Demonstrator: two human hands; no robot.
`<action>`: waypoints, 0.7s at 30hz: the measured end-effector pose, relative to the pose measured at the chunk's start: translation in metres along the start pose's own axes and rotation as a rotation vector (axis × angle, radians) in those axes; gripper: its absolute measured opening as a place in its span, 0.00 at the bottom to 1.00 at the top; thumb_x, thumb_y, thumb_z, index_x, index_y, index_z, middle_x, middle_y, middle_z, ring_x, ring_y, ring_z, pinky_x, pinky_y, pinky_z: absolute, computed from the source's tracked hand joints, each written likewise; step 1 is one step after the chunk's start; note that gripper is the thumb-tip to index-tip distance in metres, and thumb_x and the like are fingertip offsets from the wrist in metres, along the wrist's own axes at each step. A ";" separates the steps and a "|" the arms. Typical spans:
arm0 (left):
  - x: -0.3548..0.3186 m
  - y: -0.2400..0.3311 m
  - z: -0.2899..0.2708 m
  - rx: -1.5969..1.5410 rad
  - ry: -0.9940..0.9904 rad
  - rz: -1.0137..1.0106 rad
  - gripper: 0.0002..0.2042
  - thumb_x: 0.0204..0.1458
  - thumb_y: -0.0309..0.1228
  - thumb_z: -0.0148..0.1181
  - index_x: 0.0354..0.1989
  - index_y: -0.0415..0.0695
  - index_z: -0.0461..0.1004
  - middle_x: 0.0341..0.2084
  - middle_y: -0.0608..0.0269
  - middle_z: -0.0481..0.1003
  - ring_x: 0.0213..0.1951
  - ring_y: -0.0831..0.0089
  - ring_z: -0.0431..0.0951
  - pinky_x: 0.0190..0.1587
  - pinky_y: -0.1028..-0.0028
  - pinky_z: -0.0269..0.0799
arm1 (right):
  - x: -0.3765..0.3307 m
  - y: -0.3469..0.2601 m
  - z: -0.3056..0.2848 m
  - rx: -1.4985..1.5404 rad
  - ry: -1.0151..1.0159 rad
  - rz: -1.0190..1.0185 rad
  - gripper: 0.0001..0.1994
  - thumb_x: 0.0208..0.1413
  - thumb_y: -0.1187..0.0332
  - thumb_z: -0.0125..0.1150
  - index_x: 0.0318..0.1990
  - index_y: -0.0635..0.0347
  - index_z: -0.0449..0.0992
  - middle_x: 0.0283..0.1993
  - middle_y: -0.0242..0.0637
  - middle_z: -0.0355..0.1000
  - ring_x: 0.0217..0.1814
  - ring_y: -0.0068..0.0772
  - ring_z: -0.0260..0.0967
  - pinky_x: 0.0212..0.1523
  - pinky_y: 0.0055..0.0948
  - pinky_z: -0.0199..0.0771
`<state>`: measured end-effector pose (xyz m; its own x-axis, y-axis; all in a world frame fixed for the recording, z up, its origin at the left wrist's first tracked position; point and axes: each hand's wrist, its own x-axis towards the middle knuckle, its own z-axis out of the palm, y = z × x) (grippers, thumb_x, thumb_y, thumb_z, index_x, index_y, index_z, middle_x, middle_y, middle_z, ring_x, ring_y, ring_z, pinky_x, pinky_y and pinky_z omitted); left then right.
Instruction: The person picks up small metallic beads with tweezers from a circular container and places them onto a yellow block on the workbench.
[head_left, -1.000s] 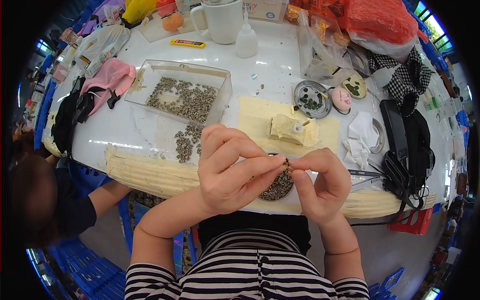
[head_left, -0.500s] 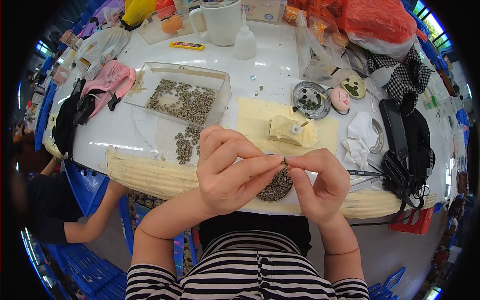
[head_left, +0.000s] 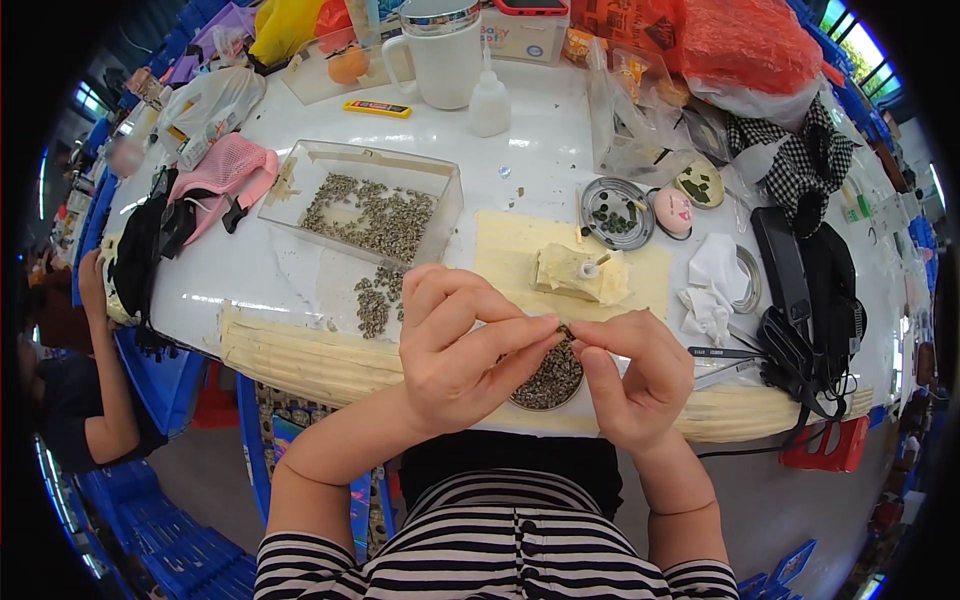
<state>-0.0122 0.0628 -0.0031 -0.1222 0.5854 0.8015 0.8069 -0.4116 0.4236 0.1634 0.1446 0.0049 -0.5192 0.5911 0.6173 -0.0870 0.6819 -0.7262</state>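
Observation:
Fingertip to fingertip, my left hand point(head_left: 455, 350) and my right hand point(head_left: 640, 375) pinch a tiny dark piece point(head_left: 566, 333) between them; its exact kind is too small to make out. Right below them sits a round dish full of small grey metal-looking pieces point(head_left: 548, 385), partly hidden by my fingers. Beyond my left hand is a small heap of similar pieces point(head_left: 373, 310), next to a clear plastic box point(head_left: 452, 205) with more inside. A tape-wrapped cream block point(head_left: 565, 272) with a small white tube on top rests on a yellowish sheet point(head_left: 500, 235).
At the right lie a round tray with dark green bits point(head_left: 616, 212), a pink round case point(head_left: 673, 211), white tissue point(head_left: 712, 265), tweezers point(head_left: 722, 352) and black straps point(head_left: 815, 330). A white mug point(head_left: 440, 65) and squeeze bottle point(head_left: 490, 105) stand behind. Another person's arm point(head_left: 110, 380) is at left.
My hands stay pinched together at nearly the same spot. The view has tipped slightly, so the table's things sit lower. The other person's arm at left has risen.

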 end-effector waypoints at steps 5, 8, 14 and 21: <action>0.000 0.000 -0.001 -0.007 -0.013 -0.010 0.15 0.33 0.25 0.76 0.34 0.50 0.85 0.26 0.76 0.74 0.33 0.71 0.71 0.40 0.68 0.59 | 0.000 0.000 0.003 -0.042 0.010 -0.029 0.10 0.50 0.79 0.71 0.41 0.65 0.84 0.31 0.38 0.77 0.28 0.26 0.74 0.28 0.22 0.73; 0.000 0.000 -0.002 -0.012 -0.011 0.001 0.16 0.33 0.25 0.76 0.35 0.50 0.85 0.27 0.76 0.74 0.33 0.71 0.71 0.40 0.68 0.59 | 0.000 -0.001 0.003 -0.027 0.009 0.004 0.10 0.51 0.80 0.70 0.41 0.65 0.84 0.31 0.38 0.77 0.27 0.26 0.74 0.28 0.22 0.72; 0.000 0.001 -0.001 -0.022 -0.003 -0.005 0.15 0.34 0.25 0.77 0.35 0.50 0.84 0.27 0.76 0.74 0.34 0.71 0.71 0.40 0.68 0.59 | -0.001 0.002 0.003 0.029 -0.005 0.061 0.09 0.54 0.79 0.67 0.43 0.66 0.84 0.30 0.39 0.77 0.26 0.25 0.72 0.28 0.22 0.70; 0.000 0.000 -0.001 -0.019 -0.002 -0.006 0.15 0.35 0.26 0.77 0.34 0.50 0.84 0.27 0.77 0.74 0.34 0.71 0.71 0.40 0.68 0.59 | -0.004 0.002 0.005 0.098 -0.004 0.184 0.08 0.57 0.78 0.64 0.44 0.66 0.83 0.31 0.39 0.77 0.29 0.27 0.72 0.31 0.22 0.71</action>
<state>-0.0126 0.0621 -0.0028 -0.1258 0.5888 0.7984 0.7951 -0.4215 0.4361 0.1616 0.1416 -0.0005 -0.5375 0.7000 0.4703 -0.0724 0.5173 -0.8527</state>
